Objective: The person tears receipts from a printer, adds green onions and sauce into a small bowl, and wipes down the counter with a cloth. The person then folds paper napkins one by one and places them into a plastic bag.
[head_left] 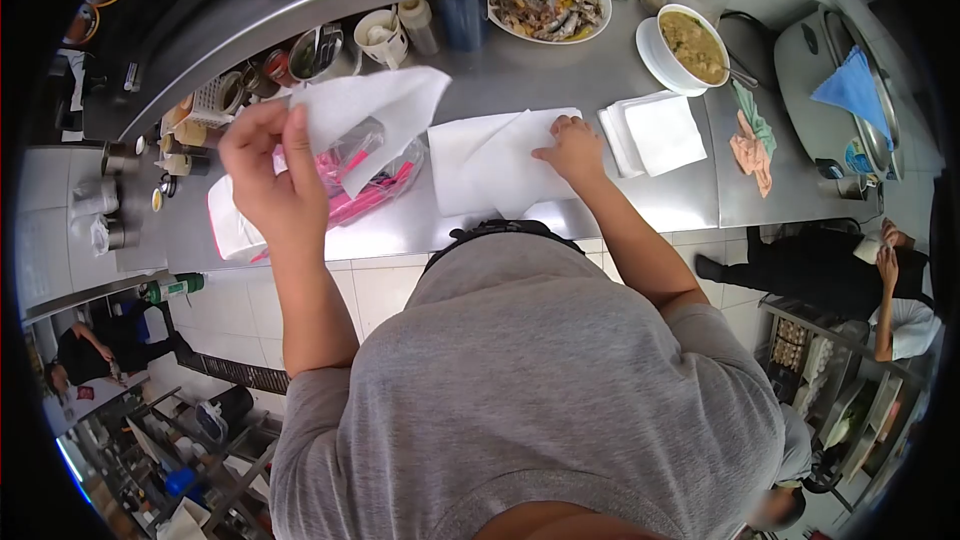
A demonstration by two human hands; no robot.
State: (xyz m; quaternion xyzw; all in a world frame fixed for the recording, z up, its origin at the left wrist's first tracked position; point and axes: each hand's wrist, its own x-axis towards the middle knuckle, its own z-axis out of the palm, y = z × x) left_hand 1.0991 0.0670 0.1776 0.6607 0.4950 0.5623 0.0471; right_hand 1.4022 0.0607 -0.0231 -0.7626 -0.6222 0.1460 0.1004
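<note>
My left hand [272, 165] is raised over the left part of the steel counter, pinching a thin white napkin [365, 100] between thumb and fingers. The napkin hangs to the right, partly folded. Flat on the counter in front of my body lies a white napkin pile [475, 160] with a loose diagonal fold on top. My right hand [575, 152] rests on its right side, thumb and fingers apart, fingertips touching the paper. Just right of that hand sits a stack of folded white napkins [660, 135]. Below the held napkin is a clear plastic bag with pink items [385, 180].
Toward the back stand a plate of food [550, 15], a soup bowl [692, 48], a mug [380, 38] and a utensil container [318, 52]. Cloths [752, 150] lie near a large cooker [840, 90] at right. Other people are on both sides of the room.
</note>
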